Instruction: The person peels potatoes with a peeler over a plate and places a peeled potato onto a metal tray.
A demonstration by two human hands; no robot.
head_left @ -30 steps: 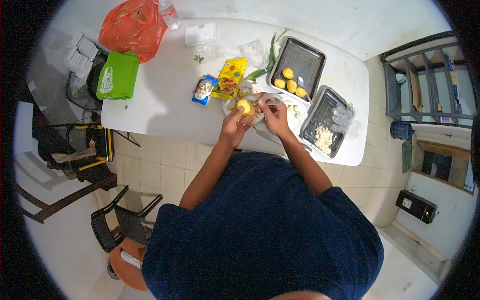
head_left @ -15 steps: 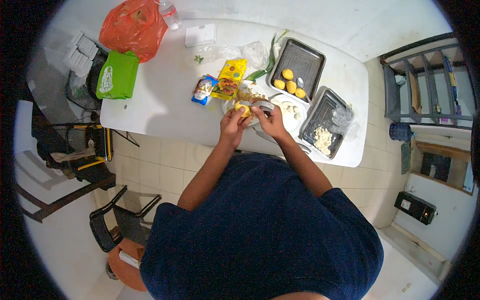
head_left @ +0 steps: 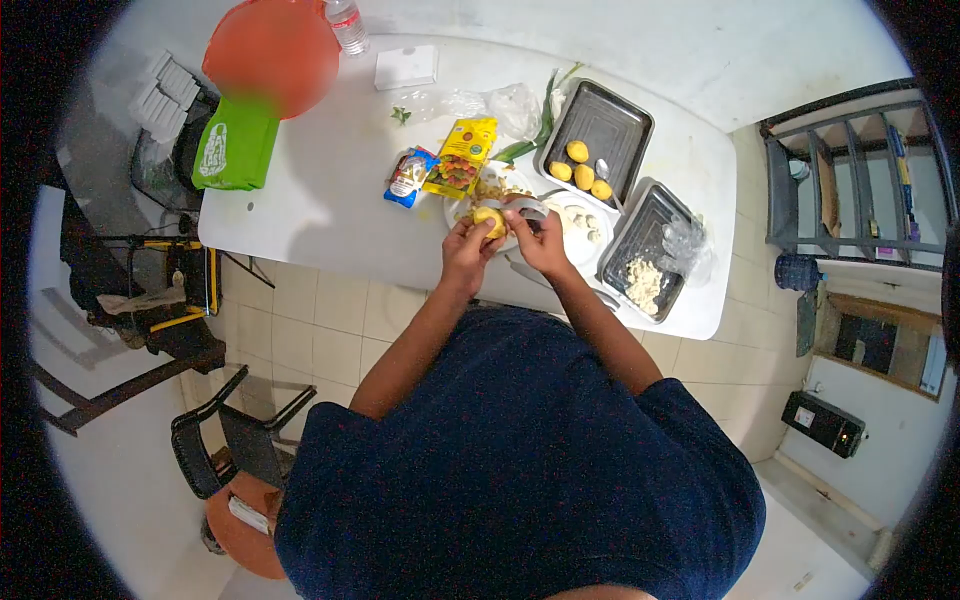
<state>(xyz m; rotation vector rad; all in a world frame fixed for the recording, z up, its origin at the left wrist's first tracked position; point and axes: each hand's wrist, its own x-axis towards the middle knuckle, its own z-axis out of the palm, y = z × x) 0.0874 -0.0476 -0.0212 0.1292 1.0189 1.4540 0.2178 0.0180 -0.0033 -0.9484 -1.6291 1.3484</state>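
Observation:
My left hand [head_left: 468, 252] is closed around a yellow potato [head_left: 488, 219] above the table's front edge. In my right hand [head_left: 541, 242] is a peeler [head_left: 531, 207] with a pale grey handle, its head close against the potato; the blade itself is too small to make out. Beneath both hands lies a plate of peelings [head_left: 497, 181], partly covered by them. To the right of it, a white plate [head_left: 600, 222] holds pale pieces. Several yellow potatoes [head_left: 560, 172] and a spoon [head_left: 601, 168] rest in a dark tray [head_left: 612, 110].
A second dark tray [head_left: 640, 222] holds pale chopped bits [head_left: 644, 278] and a clear plastic bag [head_left: 688, 245]. Yellow [head_left: 462, 155] and blue packets [head_left: 408, 178] lie left of the plates, green leaves [head_left: 545, 125] behind. Green [head_left: 235, 148] and red bags [head_left: 275, 60] stand far left.
The potato sits turned in my left hand, with more of its yellow side showing. My right hand and the peeler have shifted only slightly. The whole view has tilted a little.

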